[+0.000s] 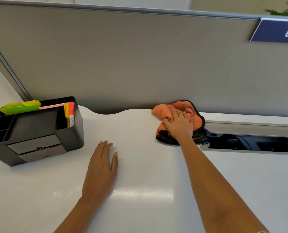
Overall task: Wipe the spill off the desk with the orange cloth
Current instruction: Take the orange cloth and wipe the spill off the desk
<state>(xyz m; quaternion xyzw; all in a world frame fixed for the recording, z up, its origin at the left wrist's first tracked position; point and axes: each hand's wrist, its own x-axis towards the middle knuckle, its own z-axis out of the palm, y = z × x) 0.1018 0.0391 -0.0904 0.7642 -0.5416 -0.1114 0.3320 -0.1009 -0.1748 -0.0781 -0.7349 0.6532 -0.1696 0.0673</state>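
A person's right hand (pixel 179 125) presses down on the bunched orange cloth (pixel 176 113) at the desk's (pixel 139 182) far edge, right of frame centre, while the left hand (pixel 100 167) rests flat and empty at lower centre; no spill shows, suggesting wiping is nearly done.

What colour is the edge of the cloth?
Black, trimming the orange cloth under the right hand; the head view shows it.

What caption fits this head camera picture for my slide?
Right hand presses orange cloth on white desk, left hand flat.
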